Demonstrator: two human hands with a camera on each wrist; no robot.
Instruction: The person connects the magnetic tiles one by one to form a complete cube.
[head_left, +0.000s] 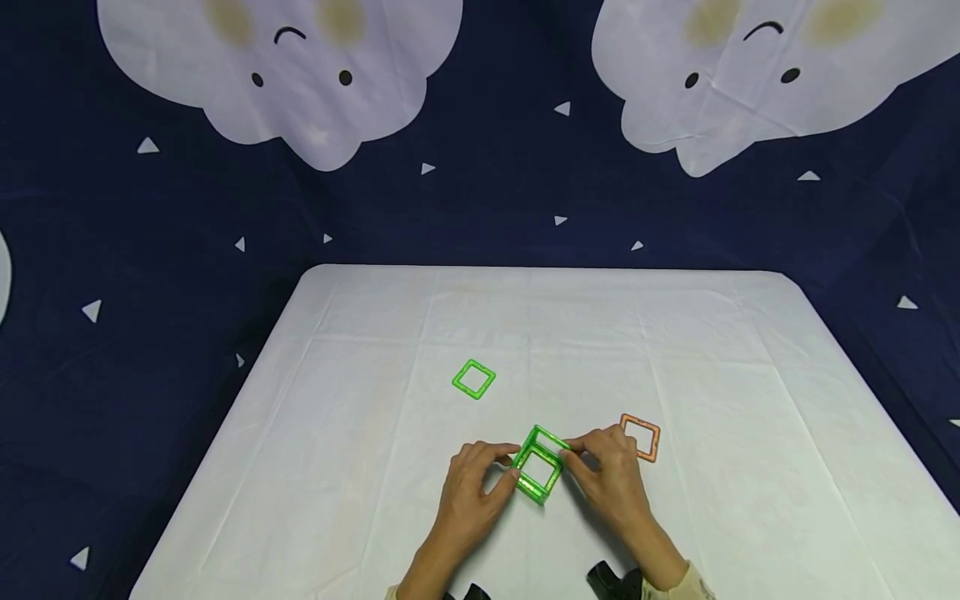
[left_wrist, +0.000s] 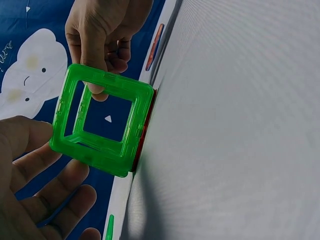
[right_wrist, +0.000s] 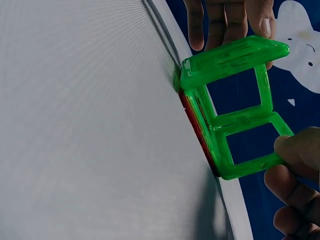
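Observation:
A partly built box of green magnetic tiles (head_left: 531,487) stands on the white table between both hands. My left hand (head_left: 472,492) holds its left side, with thumb and index finger at the edge. On the other side, my right hand (head_left: 611,479) pinches a green tile of the box between thumb and index finger. The right wrist view shows this pinched tile (right_wrist: 252,166) joined to the box, with another green tile (right_wrist: 232,62) tilted at the opposite side. Beneath the green frames lies a red tile (right_wrist: 196,127), flat on the table.
A loose green square tile (head_left: 465,390) lies farther back on the table (head_left: 360,375). An orange square tile (head_left: 656,444) lies just beyond the right hand. Behind the table hangs a dark blue cloth (head_left: 495,208) with white clouds and triangles.

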